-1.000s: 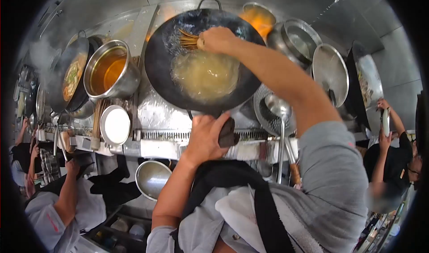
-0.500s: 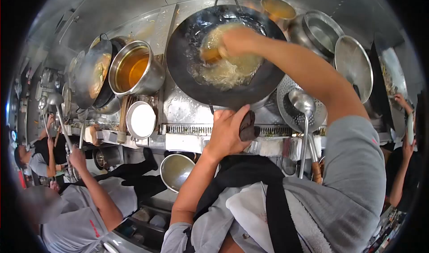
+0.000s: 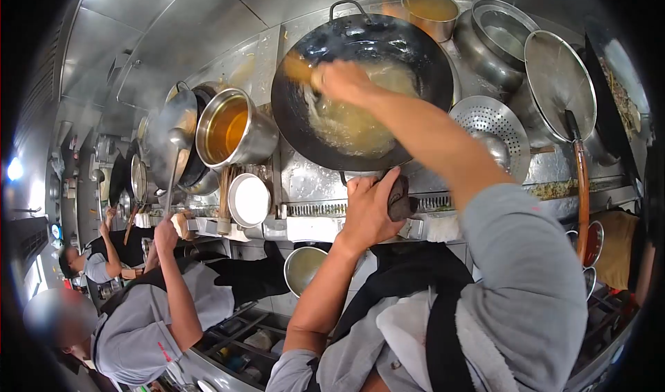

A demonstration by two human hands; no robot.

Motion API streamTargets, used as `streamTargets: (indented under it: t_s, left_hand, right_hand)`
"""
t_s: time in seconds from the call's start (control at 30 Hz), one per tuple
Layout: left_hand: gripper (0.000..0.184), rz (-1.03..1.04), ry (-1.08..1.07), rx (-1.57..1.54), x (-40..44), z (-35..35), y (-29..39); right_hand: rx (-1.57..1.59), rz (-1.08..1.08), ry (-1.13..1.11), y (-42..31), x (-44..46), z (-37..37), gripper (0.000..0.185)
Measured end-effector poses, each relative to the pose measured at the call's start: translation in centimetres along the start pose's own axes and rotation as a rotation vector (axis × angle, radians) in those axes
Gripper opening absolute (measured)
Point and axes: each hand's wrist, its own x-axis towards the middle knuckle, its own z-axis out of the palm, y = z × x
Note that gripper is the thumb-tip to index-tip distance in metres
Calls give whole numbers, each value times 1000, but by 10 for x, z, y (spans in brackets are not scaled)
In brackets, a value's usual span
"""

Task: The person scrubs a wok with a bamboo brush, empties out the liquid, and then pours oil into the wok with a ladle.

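Note:
A large black wok (image 3: pixel 298 132) sits on the range in front of me with cloudy, foamy water (image 3: pixel 367 128) in it. My right hand (image 3: pixel 343 81) reaches over the wok and grips a yellow-brown wok brush (image 3: pixel 299 68) against the upper left wall. Motion smears the brush's outline. My left hand (image 3: pixel 374 208) is at the wok's near rim, closed round a dark folded cloth (image 3: pixel 400 199). The near handle is mostly hidden by that hand.
A pot of amber liquid (image 3: pixel 228 130), a white-filled bowl (image 3: pixel 249 200) and a bamboo bundle (image 3: pixel 226 194) stand left. A perforated ladle (image 3: pixel 493 118) and mesh strainer (image 3: pixel 554 66) lie right. A co-worker's hand (image 3: pixel 165 236) holds a ladle (image 3: pixel 179 139) over another wok.
My right hand has swept the brush from the middle of the water to the wok's upper left wall. My left hand keeps its hold. The co-worker's ladle has moved over their wok.

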Motion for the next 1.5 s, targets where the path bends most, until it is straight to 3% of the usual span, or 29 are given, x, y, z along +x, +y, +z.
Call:
streamTargets:
  t_s: [0.03,0.1,0.13,0.17,0.2,0.27,0.33,0.4,0.47,0.6,0.7,0.77,0.83,0.9,0.97,1.03,1.13,1.2,1.27,1.37,1.43,1.5]
  left_hand:
    - [95,-7,-5,-4,2,0,-1]
    - [95,-36,-24,-14,-3,-1,-2]
    - [95,-28,-7,-19,-8,-1,0]
    - [95,-14,20,-18,-7,0,0]
    - [94,4,48,-12,-4,-1,-2]
    - [93,-26,58,-20,-4,1,-3]
    - [93,-17,72,-42,-4,-3,0]
    - [91,35,89,-27,-5,-4,-3]
    - [89,61,104,-34,-9,-2,-6]
    - [83,36,102,-58,-13,-2,-9]
    - [81,35,150,-81,-14,0,-14]
    - [82,72,201,-81,-10,-1,-13]
    - [83,76,161,-89,-13,-1,-14]
    - [84,95,129,-80,-13,-3,-17]
    - [83,73,114,-113,-15,-6,-13]
    - [81,90,166,-78,-14,-5,-16]
    - [80,78,159,-83,-14,3,-18]
    - [82,75,111,-90,-13,-3,-16]
    - [83,66,66,-67,-15,-3,-19]
    - [86,45,81,-63,-15,-8,-14]
    - [88,43,119,-92,-16,-6,-15]
    - [87,16,82,-81,-20,-7,-13]
  right_hand:
    - [80,145,156,-5,5,-8,33]
    - [-163,67,307,17,13,10,37]
    - [-142,120,227,54,35,8,40]
    - [-312,100,175,86,45,-7,45]
    - [-69,285,277,88,33,-31,45]
    - [-82,375,316,68,48,-18,40]
    - [158,287,148,15,37,-5,36]
    - [53,61,198,-32,8,10,36]
    - [32,-116,14,-52,-50,-5,33]
    - [-298,-224,-251,-25,-139,-52,32]
    - [-417,-288,-438,14,-89,-74,32]
    - [-568,-193,-340,-5,-20,-45,29]
    - [-330,16,-105,-32,18,-32,31]
    - [-102,151,-118,-25,-4,-6,34]
    - [-67,-4,46,-14,-72,18,38]
    - [-31,-180,49,-12,-116,14,40]
    - [-63,57,-166,-28,-48,-12,43]
    - [-163,169,233,-12,19,-2,43]
    - [-270,137,257,7,36,-10,47]
    - [-232,286,258,41,36,-49,49]
    - [-296,272,267,27,29,-57,49]
    - [-118,313,215,5,37,-22,52]
